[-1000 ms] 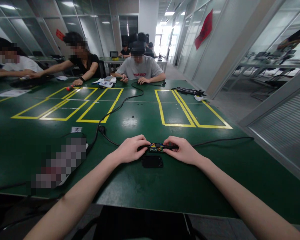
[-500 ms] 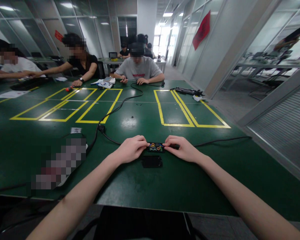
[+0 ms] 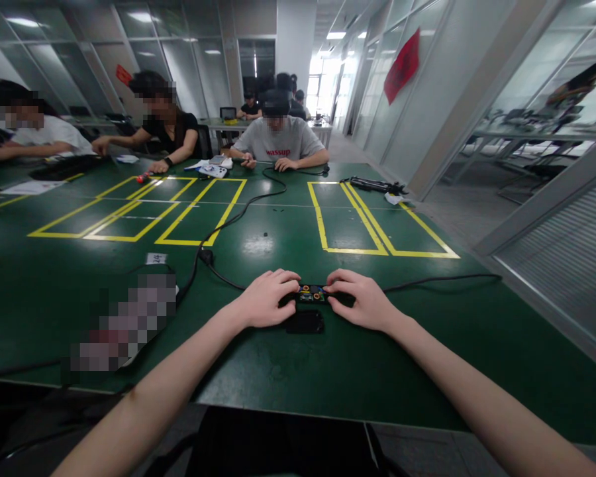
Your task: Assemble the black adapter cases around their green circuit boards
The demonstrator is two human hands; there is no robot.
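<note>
An uncovered black case with a circuit board point(image 3: 310, 293) in it lies in front of me, showing two copper-coloured rings and several thin coloured wires. My left hand point(image 3: 268, 299) closes on its left end, the thumb low near the corner of a flat black cover point(image 3: 306, 322). On the right end, the fingers and thumb of my right hand point(image 3: 361, 299) pinch the case near the wires. Black cable point(image 3: 442, 281) runs out past my right hand, and another black cable point(image 3: 223, 276) reaches my left hand. My fingertips hide both ends of the case.
A plug connection point(image 3: 206, 257) joins the cable at left, close to a blurred-out long object point(image 3: 129, 318) and a white tag point(image 3: 156, 258). Yellow tape point(image 3: 189, 242) marks rectangles on the green table point(image 3: 357, 377). A folded black tripod-like thing point(image 3: 375, 184) lies far right. People sit across.
My left hand's thumb has dropped lower, toward the cover, and its fingers have shifted on the case. My right fingers have spread slightly around their end. Across the table, a person's outstretched arm has drawn back.
</note>
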